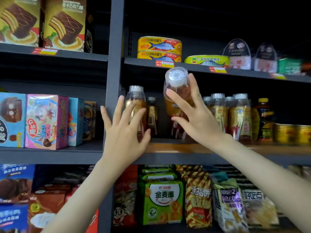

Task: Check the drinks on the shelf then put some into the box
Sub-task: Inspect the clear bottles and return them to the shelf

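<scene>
My right hand [195, 115] grips a clear bottle of amber tea [176, 91] with a white cap, tilted toward me and lifted off the wooden shelf board [168, 147]. My left hand [124, 128] has its fingers spread in front of another tea bottle [136, 98] standing at the shelf's left end; whether it touches the bottle is unclear. A third bottle [152, 113] stands behind. Several more tea bottles [239, 115] and a dark bottle with a yellow cap [265, 118] stand to the right. No box is in view.
A dark shelf upright [114, 64] stands just left of the bottles. Fish tins [159, 46] sit on the shelf above, gold cans [292, 133] at far right, snack bags [161, 199] below, and biscuit boxes [45, 121] in the left bay.
</scene>
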`<action>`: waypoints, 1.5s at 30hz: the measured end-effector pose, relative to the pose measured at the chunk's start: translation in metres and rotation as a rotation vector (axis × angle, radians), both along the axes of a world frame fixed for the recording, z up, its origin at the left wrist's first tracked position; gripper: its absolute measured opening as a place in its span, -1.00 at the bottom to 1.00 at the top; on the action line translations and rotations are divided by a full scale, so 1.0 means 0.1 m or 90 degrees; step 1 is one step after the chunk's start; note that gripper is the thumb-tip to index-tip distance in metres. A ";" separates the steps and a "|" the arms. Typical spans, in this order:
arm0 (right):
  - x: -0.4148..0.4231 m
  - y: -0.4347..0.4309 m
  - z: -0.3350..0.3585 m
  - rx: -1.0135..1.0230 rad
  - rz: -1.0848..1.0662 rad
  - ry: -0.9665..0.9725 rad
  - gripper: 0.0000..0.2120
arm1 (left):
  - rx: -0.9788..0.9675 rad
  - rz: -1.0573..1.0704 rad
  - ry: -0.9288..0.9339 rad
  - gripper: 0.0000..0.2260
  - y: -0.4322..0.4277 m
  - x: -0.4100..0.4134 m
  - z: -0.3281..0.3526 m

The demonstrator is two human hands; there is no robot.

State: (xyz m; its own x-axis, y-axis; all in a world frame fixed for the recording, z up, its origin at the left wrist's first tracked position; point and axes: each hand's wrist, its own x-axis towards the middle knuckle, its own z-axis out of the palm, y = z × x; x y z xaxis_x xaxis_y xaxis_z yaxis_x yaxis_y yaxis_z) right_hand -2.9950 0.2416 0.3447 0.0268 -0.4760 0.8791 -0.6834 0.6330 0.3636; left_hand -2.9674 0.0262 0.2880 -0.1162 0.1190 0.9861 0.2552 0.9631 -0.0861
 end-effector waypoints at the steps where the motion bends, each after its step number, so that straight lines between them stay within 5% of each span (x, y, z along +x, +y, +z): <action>1: 0.14 0.04 -0.02 -0.018 0.016 -0.015 -0.17 | 0.034 -0.096 -0.048 -0.49 0.12 0.09 -0.07; 4: 0.62 0.19 -0.17 -0.041 0.101 -0.087 -0.15 | 0.141 -0.335 -0.232 -0.29 0.50 0.43 -0.29; 8: 1.15 0.43 -0.71 -0.027 0.223 -0.245 -0.06 | 0.188 -0.502 -0.330 -0.17 0.96 0.93 -0.54; 13: 1.52 0.79 -1.59 -0.061 0.319 -0.597 0.04 | 0.314 -0.478 -0.513 -0.28 1.32 1.40 -1.39; 18: 1.78 1.18 -2.72 -0.120 0.382 -0.964 -0.18 | 0.679 -0.587 -0.774 -0.33 1.61 1.99 -2.47; 20: 1.97 1.30 -3.21 -0.044 0.328 -0.971 -0.34 | 0.874 -0.594 -0.840 -0.25 1.70 2.25 -2.83; 22: 2.17 1.39 -3.60 0.073 0.248 -0.914 -0.24 | 1.018 -0.584 -0.887 -0.29 1.76 2.48 -3.13; 29: 2.46 1.24 -4.13 0.328 0.215 -0.876 -0.04 | 1.140 -0.609 -0.993 -0.54 1.74 2.82 -3.45; 33: 2.45 1.10 -4.23 0.279 0.230 -0.834 -0.17 | 1.036 -0.506 -1.094 -0.63 1.60 2.86 -3.43; 37: 2.58 0.98 -4.28 0.075 0.271 -0.963 -0.24 | 0.922 -0.416 -1.279 -0.21 1.29 2.92 -3.37; 39: 2.64 0.88 -4.30 -0.097 0.256 -1.042 -0.30 | 0.790 -0.351 -1.335 -0.15 1.18 2.95 -3.35; 42: 2.62 0.76 -4.29 -0.267 0.236 -1.169 -0.46 | 0.584 -0.252 -1.192 -0.30 1.13 2.98 -3.38; 45: 2.56 0.72 -4.21 -0.393 0.281 -1.271 -0.66 | 0.295 -0.194 -0.960 -0.83 1.01 2.98 -3.61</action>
